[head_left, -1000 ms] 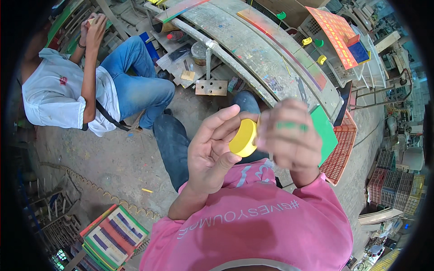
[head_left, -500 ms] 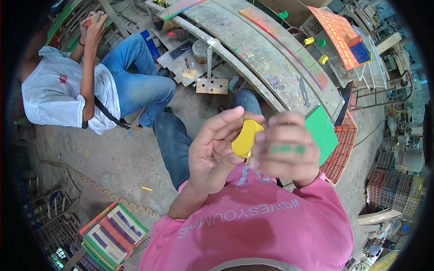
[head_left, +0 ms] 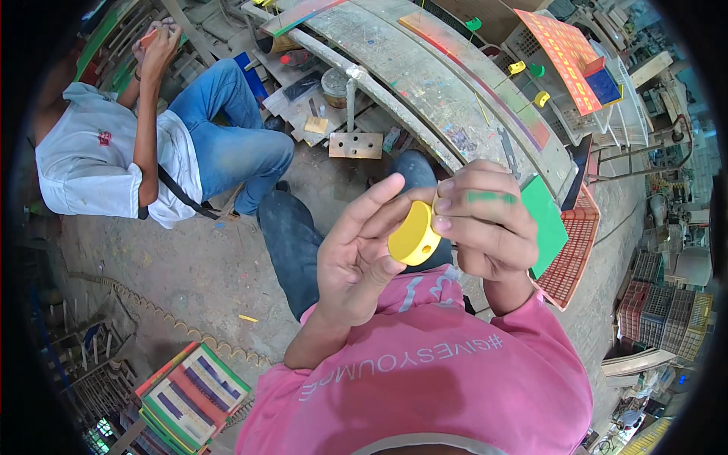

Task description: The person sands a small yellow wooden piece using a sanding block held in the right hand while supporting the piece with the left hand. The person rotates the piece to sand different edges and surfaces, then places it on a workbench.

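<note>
A small yellow block (head_left: pixel 411 233) with a curved outline and a round hole in its side sits in front of my chest. My left hand (head_left: pixel 353 262) grips it between thumb and fingers, palm turned up and index finger raised. At the block's right edge is my right hand (head_left: pixel 489 220), its fingers curled together and their tips against the yellow side. A thin pale edge shows by those fingertips, but what it belongs to cannot be made out. Green paint marks the back of the right fingers.
Ahead stands a paint-stained workbench (head_left: pixel 425 83) holding small yellow and green pieces on thin rods. A green panel (head_left: pixel 547 227) and an orange crate (head_left: pixel 572 262) are at my right. Another person (head_left: pixel 114 159) sits at left, handling an orange piece. Stacked coloured boards (head_left: pixel 189 394) lie lower left.
My right hand, blurred before, now shows sharply, slightly higher and curled at the block's right edge. More of the block's side and its hole is visible. The left hand has barely moved.
</note>
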`<state>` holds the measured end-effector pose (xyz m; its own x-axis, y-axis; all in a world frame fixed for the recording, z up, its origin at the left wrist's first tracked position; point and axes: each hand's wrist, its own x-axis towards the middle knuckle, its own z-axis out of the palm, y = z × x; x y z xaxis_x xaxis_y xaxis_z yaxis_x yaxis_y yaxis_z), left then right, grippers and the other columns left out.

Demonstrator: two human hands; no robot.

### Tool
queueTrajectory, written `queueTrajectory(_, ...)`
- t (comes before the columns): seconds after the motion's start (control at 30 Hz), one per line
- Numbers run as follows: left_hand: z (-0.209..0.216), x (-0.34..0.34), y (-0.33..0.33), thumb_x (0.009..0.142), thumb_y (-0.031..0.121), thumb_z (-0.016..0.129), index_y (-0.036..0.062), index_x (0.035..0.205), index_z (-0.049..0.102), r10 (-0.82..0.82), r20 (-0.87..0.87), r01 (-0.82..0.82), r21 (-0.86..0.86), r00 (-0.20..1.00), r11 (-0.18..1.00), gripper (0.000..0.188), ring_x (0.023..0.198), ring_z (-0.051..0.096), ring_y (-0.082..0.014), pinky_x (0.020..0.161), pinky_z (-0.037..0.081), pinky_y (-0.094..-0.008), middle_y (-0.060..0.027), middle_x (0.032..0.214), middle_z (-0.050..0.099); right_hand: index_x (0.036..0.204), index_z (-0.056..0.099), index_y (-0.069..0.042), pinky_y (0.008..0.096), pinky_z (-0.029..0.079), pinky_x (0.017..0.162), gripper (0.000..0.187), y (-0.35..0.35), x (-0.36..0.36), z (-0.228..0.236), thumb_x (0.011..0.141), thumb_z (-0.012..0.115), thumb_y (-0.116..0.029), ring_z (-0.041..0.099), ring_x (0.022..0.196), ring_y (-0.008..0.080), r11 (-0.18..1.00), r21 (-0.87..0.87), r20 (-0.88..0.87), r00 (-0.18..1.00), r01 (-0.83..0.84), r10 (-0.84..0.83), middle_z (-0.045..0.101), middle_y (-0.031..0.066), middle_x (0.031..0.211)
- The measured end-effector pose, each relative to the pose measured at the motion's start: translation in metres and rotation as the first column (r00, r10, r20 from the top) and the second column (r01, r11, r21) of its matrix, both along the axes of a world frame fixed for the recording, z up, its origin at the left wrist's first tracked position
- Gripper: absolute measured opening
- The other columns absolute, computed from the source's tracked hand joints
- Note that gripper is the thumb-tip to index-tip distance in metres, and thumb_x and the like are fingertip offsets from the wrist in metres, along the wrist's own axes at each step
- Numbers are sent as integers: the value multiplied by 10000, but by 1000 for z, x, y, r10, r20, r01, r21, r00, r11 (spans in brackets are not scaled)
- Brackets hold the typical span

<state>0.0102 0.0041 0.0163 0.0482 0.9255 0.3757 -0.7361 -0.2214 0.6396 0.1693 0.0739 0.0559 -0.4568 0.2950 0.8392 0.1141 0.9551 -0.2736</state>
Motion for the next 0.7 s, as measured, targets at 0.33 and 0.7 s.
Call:
queueTrajectory(0.33,12,5,-1,876,129,641,-87,1416,216,-71,-33,65,-154,997,986,721,1340,356,-289,1084,338,-366,-290,1444,298,921,700,-13,376,478,739,259,0,1,-8,670,647,-48,607,905,268,999,9,-6,999,45,-45,635,89,933)
queueTrajectory(0.7,-11,16,7,875,161,658,-101,1303,426,29,-87,-36,-89,996,995,553,1307,401,-247,1052,355,-343,-239,1435,354,922,695,-4,386,479,734,223,-6,9,-11,723,621,-72,614,916,272,999,21,-30,999,-36,36,641,93,966)
